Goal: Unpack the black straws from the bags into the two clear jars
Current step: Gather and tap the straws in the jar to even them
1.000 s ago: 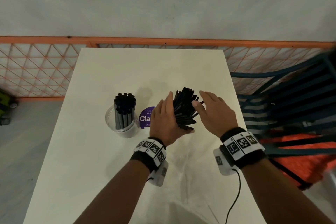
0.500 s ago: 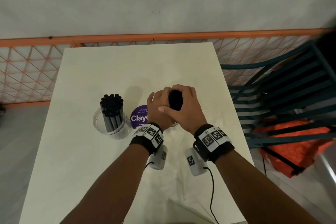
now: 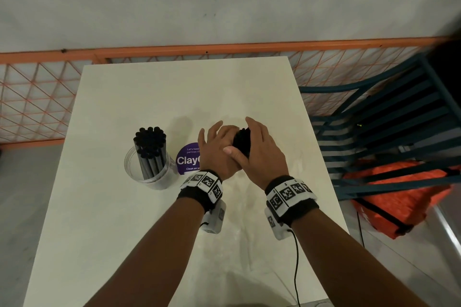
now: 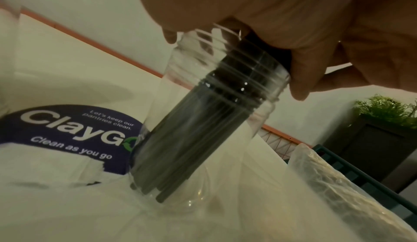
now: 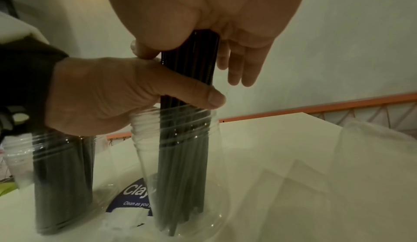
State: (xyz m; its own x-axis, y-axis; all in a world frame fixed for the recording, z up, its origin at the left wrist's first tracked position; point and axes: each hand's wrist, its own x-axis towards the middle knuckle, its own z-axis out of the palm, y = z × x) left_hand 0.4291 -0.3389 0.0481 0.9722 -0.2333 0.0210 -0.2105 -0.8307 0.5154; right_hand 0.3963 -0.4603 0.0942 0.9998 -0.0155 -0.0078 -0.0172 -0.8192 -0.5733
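Note:
A clear jar [image 3: 149, 172] packed with black straws [image 3: 149, 139] stands on the white table's [image 3: 124, 232] left side. At the table's middle my left hand [image 3: 214, 152] and right hand [image 3: 264, 152] both grip one upright bundle of black straws [image 3: 242, 141]. In the right wrist view that bundle [image 5: 185, 156] stands inside the second clear jar [image 5: 216, 156], its lower ends on the jar's bottom. My left thumb [image 5: 203, 97] wraps round it just above the rim. The head view hides this jar under my hands.
A purple round sticker [image 3: 187, 159] lies between the two jars. Crumpled clear plastic bags [image 4: 338, 183] lie on the table to the right and in front. Past the table's right edge are a dark teal chair [image 3: 386, 119] and an orange bag [image 3: 399, 194]. Orange mesh fencing [image 3: 37, 95] runs behind.
A second ago the straws were fanned out between my spread hands. Both hands have closed in and gathered them into one tight upright bundle.

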